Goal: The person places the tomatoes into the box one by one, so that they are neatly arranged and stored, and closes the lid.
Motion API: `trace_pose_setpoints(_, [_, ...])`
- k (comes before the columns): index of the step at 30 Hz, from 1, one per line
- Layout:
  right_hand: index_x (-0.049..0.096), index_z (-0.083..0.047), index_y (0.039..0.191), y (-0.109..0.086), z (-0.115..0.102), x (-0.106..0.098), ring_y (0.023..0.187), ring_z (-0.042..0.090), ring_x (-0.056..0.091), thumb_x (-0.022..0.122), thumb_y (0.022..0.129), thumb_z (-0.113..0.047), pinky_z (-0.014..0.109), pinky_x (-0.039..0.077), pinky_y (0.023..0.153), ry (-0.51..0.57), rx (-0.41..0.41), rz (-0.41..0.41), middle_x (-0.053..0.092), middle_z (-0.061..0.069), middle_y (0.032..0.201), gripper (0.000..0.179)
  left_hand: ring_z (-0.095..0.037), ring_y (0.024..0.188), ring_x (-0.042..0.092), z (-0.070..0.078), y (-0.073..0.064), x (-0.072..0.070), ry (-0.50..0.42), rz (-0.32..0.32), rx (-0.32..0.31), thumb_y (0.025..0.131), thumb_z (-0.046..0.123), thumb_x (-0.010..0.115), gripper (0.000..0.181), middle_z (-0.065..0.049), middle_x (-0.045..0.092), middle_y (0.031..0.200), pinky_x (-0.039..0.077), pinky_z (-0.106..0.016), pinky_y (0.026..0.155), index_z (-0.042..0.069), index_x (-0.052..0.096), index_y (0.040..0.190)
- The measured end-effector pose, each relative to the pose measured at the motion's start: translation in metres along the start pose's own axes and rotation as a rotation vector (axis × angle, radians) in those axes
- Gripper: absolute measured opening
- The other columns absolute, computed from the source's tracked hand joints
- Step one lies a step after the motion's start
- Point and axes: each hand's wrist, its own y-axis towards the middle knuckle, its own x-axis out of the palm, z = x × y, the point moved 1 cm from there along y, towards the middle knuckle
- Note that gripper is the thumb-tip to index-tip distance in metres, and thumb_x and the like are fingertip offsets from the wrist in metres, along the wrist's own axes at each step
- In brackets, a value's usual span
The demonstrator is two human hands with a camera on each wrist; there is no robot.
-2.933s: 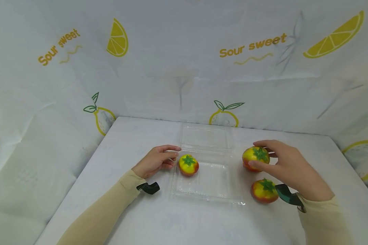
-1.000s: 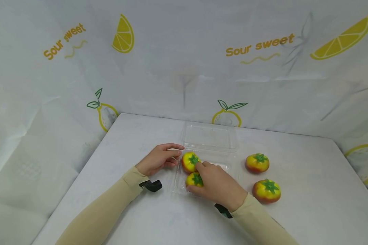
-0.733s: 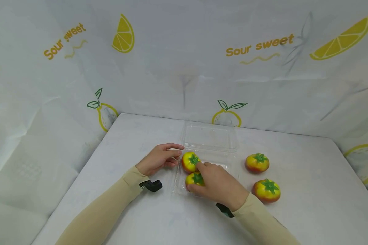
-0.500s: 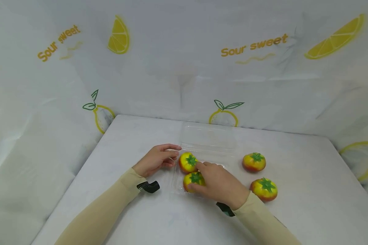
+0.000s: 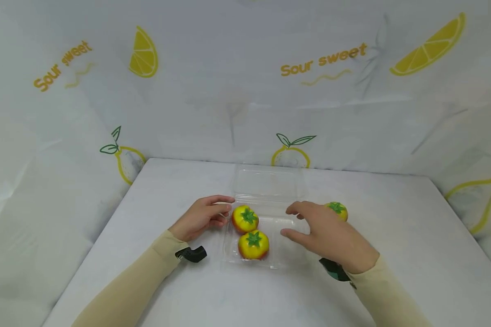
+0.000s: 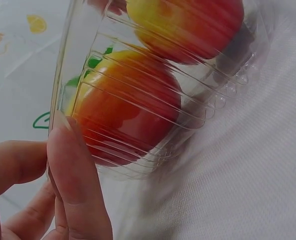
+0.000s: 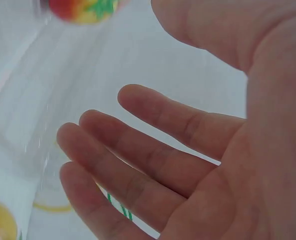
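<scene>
My left hand (image 5: 202,217) pinches the left rim of a hinged clear plastic container (image 5: 273,267); in the left wrist view the thumb (image 6: 78,170) presses one side of that rim. Inside, along the left side, sit two yellow-and-red persimmon-like fruits with green leafy tops: a rear fruit (image 5: 244,220) and a front fruit (image 5: 253,247). Over the container's right side hovers my right hand (image 5: 329,231), fingers spread and holding nothing. Beyond it a similar fruit (image 5: 338,210) is partly covered by the hand. Another one seen earlier near the right wrist is hidden in the head view.
The container's lid (image 5: 268,181) lies folded back toward the rear edge of the white table (image 5: 180,175). A white cloth wall with lemon prints (image 5: 290,156) rises behind. Dark wrist cameras sit under both wrists, the right camera (image 5: 334,270) low over the table.
My right hand carried a fruit from the right into the container, set it in front of the first one, let go and drew back to the right. The left hand stayed at the rim.
</scene>
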Motion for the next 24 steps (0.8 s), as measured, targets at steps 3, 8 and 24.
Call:
trace_pose_setpoints(3, [0.070, -0.014, 0.130, -0.010, 0.017, -0.014, 0.113, 0.027, 0.073, 0.078, 0.099, -0.048, 0.052, 0.062, 0.096, 0.022, 0.031, 0.041, 0.075, 0.005, 0.129, 0.047, -0.015, 0.075, 0.065, -0.001, 0.001, 0.000, -0.002, -0.001, -0.002, 0.105, 0.027, 0.073, 0.040, -0.003, 0.069, 0.089, 0.061, -0.023, 0.075, 0.014, 0.069, 0.142])
trace_pose_setpoints(8, [0.072, -0.017, 0.125, -0.025, 0.046, -0.025, 0.111, 0.027, 0.072, 0.078, 0.098, -0.052, 0.053, 0.062, 0.095, 0.020, 0.070, 0.089, 0.077, 0.003, 0.121, 0.044, -0.015, 0.074, 0.064, -0.003, 0.001, -0.001, 0.004, 0.015, 0.000, 0.105, 0.027, 0.073, 0.039, -0.003, 0.068, 0.088, 0.061, -0.023, 0.074, 0.013, 0.069, 0.142])
trace_pose_setpoints(24, [0.065, -0.010, 0.141, -0.024, 0.124, -0.037, 0.123, 0.043, 0.067, 0.077, 0.097, -0.057, 0.064, 0.056, 0.104, 0.054, 0.195, 0.087, 0.070, 0.020, 0.138, 0.066, -0.013, 0.076, 0.063, -0.004, 0.000, 0.001, 0.043, 0.011, 0.017, 0.107, 0.025, 0.069, 0.041, -0.003, 0.068, 0.091, 0.060, -0.021, 0.074, 0.010, 0.066, 0.145])
